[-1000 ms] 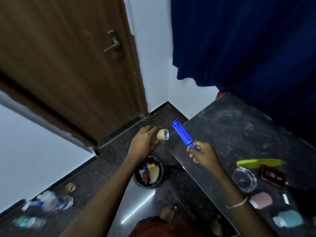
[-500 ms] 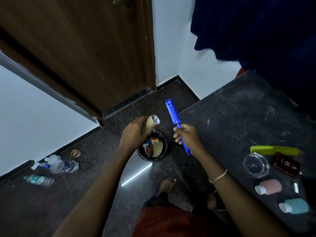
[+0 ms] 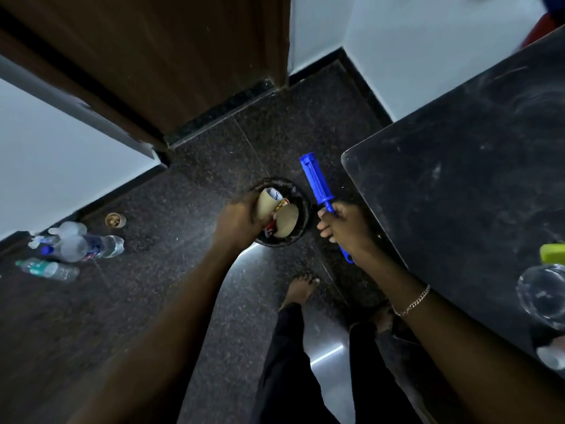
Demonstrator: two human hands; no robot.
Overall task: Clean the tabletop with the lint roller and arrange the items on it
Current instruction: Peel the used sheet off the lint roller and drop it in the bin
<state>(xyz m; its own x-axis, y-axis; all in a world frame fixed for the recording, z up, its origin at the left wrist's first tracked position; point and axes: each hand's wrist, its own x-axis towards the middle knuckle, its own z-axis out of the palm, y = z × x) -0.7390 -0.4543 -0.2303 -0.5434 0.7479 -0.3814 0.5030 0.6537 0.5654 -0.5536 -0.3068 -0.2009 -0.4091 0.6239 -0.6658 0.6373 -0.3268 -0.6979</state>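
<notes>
Head view: the left hand (image 3: pixel 240 220) is closed around a cardboard tube (image 3: pixel 265 203), holding it tilted over the bin (image 3: pixel 301 206) on the floor. The tube's open end, with a bit of white printed paper at its rim, points up and to the right. Inside the bin lies a 2nd tan tube and some coloured wrappers.

The right hand (image 3: pixel 347 229) grips the blue roller handle (image 3: pixel 316 185) around its thin shaft, just beside the bin and near the table (image 3: pixel 458 185) corner. The bare roller end points up and away; the handle's tip shows below the hand.

The dark tabletop is smeared with dust. At its right edge sit a glass dish (image 3: pixel 542 293) and part of a yellow-green item (image 3: pixel 553 254).

On the floor at left lie 3 bottles (image 3: pixel 82 246) and a small cup (image 3: pixel 115 220). A bracelet (image 3: pixel 412 302) circles the right wrist.
</notes>
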